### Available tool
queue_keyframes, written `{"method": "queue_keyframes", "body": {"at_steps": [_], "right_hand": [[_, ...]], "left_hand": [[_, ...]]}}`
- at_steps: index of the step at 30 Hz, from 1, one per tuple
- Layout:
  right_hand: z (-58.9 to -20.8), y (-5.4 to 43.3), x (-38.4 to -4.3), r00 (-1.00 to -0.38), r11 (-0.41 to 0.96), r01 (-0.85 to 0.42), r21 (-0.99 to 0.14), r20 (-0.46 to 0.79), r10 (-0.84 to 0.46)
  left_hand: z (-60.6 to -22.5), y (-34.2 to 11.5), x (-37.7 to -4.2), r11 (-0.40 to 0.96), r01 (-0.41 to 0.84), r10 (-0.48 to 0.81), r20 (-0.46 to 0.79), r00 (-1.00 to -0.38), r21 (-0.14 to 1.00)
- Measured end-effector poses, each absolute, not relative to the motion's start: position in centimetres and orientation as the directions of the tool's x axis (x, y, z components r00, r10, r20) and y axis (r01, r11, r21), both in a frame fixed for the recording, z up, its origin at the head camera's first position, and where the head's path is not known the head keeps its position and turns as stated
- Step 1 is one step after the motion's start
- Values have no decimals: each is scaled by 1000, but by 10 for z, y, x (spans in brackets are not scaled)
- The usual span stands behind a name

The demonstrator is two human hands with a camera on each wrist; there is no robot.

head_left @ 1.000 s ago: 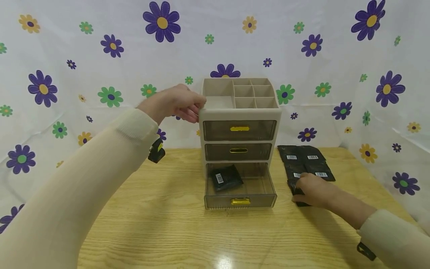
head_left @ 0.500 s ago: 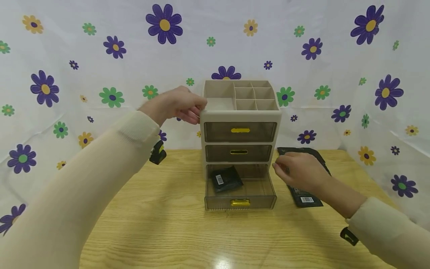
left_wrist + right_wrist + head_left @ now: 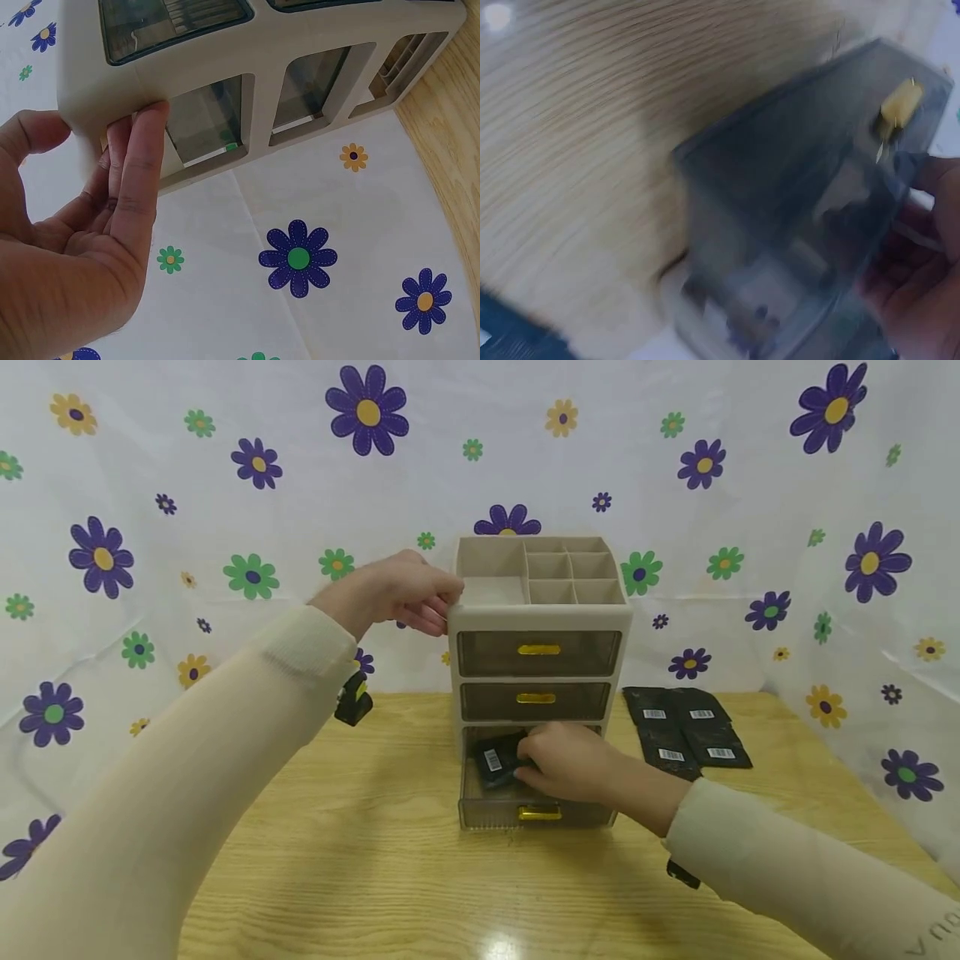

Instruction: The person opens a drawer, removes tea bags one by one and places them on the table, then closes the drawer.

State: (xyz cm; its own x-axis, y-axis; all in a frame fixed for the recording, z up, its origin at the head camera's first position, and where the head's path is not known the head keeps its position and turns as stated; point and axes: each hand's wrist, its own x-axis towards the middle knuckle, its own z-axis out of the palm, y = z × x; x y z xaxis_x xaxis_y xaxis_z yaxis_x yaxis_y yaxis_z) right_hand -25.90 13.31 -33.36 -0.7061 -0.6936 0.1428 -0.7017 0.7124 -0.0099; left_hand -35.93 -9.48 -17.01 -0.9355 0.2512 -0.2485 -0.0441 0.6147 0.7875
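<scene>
A beige drawer organizer [image 3: 540,618] stands on the table, its bottom drawer [image 3: 480,814] pulled out. My left hand [image 3: 408,589] grips the organizer's upper left edge, and in the left wrist view the thumb and fingers sit on either side of a corner. Inside the drawer lies a black packet [image 3: 491,764] with a white barcode label. Over that drawer is my right hand [image 3: 570,760], fingers curled and pinching a black packet mostly hidden behind them. The right wrist view is blurred; a dark piece shows by the fingertips there.
Several black packets [image 3: 690,727] with barcode labels lie on the table [image 3: 337,860] to the right of the organizer. Two drawers above are closed, with gold handles [image 3: 538,649]. A flowered cloth [image 3: 285,510] hangs behind.
My right hand has moved left from the packets on the table to the bottom drawer. The left hand keeps its grip on the organizer's upper edge.
</scene>
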Motion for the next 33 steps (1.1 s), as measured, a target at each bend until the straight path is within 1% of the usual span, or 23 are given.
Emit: {"method": "queue_keyframes", "body": {"at_steps": [3, 7, 10, 13, 18, 22, 24, 26, 30, 33], "right_hand": [[-337, 114, -263, -782, 782, -623, -27, 65, -620], [-344, 93, -269, -861, 861, -508, -28, -31, -508], [-347, 80, -272, -898, 903, -430, -25, -90, -430], [-349, 73, -275, -913, 920, -393, 5, -119, -389], [-351, 71, -278, -903, 902, -423, 90, -120, -412], [-349, 75, -280, -858, 859, -507, 73, -139, -494], [-348, 78, -280, -837, 843, -537, 42, -148, -526], [-348, 83, -279, -826, 831, -556, 37, -136, -547], [-354, 92, -279, -812, 807, -584, 92, -82, -578], [-357, 95, -280, -788, 776, -615, 138, -78, -611]], "left_hand": [[-169, -94, -359, 621, -38, 253, -246, -936, 783], [-168, -92, -358, 623, -40, 255, -252, -934, 781], [-167, -91, -357, 622, -35, 259, -247, -934, 783], [-167, -90, -356, 616, -31, 264, -244, -933, 787], [-167, -91, -357, 610, -38, 266, -250, -931, 791], [-167, -91, -358, 616, -42, 265, -257, -929, 786], [-168, -92, -359, 619, -47, 257, -259, -931, 784], [-169, -94, -359, 620, -52, 250, -260, -933, 783], [-170, -94, -360, 618, -53, 248, -258, -934, 785], [-170, -93, -359, 616, -54, 248, -258, -934, 786]]}}
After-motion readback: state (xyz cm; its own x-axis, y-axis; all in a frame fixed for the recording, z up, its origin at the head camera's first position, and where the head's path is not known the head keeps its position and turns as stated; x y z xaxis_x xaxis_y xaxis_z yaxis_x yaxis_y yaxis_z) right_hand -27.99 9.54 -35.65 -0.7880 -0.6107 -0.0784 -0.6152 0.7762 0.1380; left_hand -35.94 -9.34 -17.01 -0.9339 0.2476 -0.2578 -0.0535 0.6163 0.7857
